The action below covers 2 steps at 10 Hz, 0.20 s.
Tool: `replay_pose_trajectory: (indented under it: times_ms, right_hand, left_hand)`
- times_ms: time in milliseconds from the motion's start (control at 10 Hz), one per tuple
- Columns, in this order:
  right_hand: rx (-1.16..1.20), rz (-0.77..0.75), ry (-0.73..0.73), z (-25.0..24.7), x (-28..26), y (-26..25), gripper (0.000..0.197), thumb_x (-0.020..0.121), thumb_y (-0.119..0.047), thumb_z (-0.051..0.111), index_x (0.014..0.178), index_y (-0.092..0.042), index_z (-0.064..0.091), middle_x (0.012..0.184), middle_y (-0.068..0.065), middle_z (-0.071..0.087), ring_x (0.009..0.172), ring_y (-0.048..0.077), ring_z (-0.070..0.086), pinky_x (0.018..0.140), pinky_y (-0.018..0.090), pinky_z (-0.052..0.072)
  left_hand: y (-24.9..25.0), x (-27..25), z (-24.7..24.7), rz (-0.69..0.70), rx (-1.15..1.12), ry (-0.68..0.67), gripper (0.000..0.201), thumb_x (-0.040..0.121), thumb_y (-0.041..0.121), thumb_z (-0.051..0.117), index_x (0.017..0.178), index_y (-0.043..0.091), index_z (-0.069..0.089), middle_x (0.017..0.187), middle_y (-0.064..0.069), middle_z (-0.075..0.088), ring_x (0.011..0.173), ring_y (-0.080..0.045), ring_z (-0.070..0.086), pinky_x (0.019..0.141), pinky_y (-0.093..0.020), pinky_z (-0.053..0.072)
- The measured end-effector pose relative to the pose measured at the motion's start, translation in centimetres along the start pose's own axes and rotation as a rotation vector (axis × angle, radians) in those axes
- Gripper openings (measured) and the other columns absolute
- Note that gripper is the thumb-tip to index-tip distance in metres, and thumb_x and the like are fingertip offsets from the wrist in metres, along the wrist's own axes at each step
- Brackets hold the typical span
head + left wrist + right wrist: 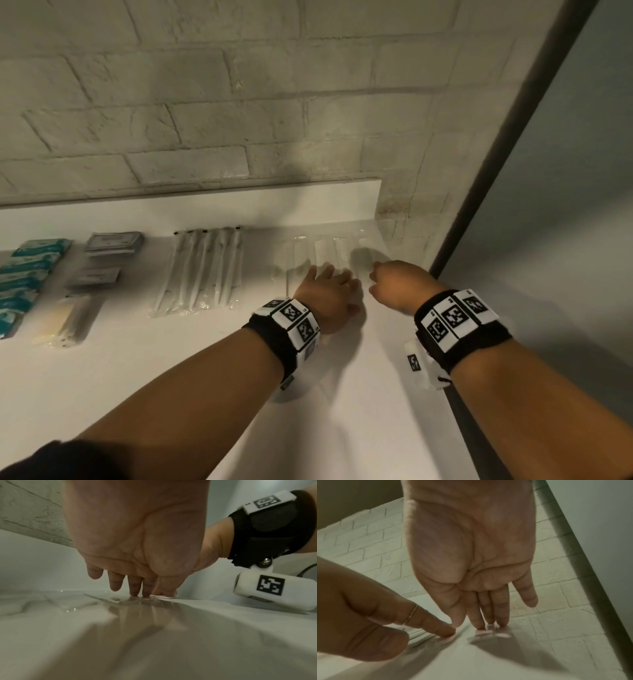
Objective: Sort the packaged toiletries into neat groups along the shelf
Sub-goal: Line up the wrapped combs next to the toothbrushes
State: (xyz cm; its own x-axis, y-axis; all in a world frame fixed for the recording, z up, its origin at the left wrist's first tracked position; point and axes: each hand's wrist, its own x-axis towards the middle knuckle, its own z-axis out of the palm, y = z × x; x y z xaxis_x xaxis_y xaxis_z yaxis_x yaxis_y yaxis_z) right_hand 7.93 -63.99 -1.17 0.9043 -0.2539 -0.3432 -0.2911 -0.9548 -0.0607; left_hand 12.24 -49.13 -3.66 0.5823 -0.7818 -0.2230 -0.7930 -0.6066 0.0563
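Note:
Several clear packets with white combs (322, 253) lie in a row at the right end of the white shelf (137, 359). My left hand (329, 287) lies on their near ends, its straight fingertips (139, 593) pressing the clear film (102, 599). My right hand (387, 281) sits just to the right, its straight fingertips (489, 622) touching the film at the row's right end. In the right wrist view the left hand (368, 615) points a ringed finger onto a packet. Neither hand grips anything.
Left of the combs lie wrapped white toothbrushes (202, 274), then dark grey sachets (113, 243), a pale yellow packet (61, 318) and teal packs (30, 267) at the far left. A brick wall (205, 120) backs the shelf; a dark post (507, 137) borders its right end.

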Motion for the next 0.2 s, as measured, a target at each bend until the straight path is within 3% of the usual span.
replay_pose_trajectory:
  times_ms: [200]
  right_hand:
    - [0.075,-0.004,0.009,0.22,-0.57,0.62,0.04,0.093,-0.02,0.047,0.132,-0.014,0.052,0.13,0.008,0.058,0.115,0.028,0.057,0.097,0.037,0.046]
  left_hand:
    - [0.77,-1.02,-0.6,-0.014,-0.019,0.025,0.062,0.097,0.044,0.04,0.151,0.02,0.022,0.16,-0.005,0.014,0.147,-0.03,0.008,0.117,-0.05,0.004]
